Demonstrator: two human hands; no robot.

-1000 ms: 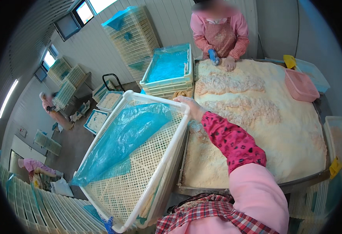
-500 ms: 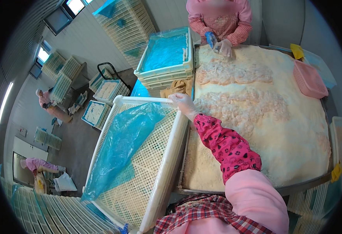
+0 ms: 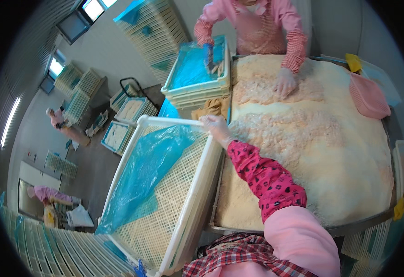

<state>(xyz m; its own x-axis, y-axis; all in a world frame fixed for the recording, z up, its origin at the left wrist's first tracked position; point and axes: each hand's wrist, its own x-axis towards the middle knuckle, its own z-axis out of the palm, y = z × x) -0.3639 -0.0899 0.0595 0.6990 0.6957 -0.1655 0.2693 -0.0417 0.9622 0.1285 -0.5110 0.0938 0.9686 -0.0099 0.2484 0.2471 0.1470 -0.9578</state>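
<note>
My right hand point(image 3: 216, 127), in a clear glove, closes its fingers over the far right corner of a white lattice tray point(image 3: 165, 231). This tray tilts on a stack at the table's left edge. A crumpled sheet of blue plastic film point(image 3: 149, 157) lies across its left half. At the tray's near corner a small blue patch point(image 3: 139, 268) shows, perhaps my left hand's glove; its fingers cannot be made out. Right of my hand, the table point(image 3: 252, 226) bears pale powder and two bands of wet, pinkish pieces point(image 3: 294, 124).
Across the table a co-worker point(image 3: 262, 32) reaches into a blue-lined tray point(image 3: 190, 69) and touches the far band. A pink basket point(image 3: 369, 97) stands at the far right. Brown cloth point(image 3: 211, 108) lies beyond my hand. Stacked trays point(image 3: 68, 249) fill the lower left.
The co-worker's hands have parted: the blue-gloved one has gone to the lined tray, the other onto the pieces. My right hand keeps its hold on the lattice tray. The view has shifted slightly.
</note>
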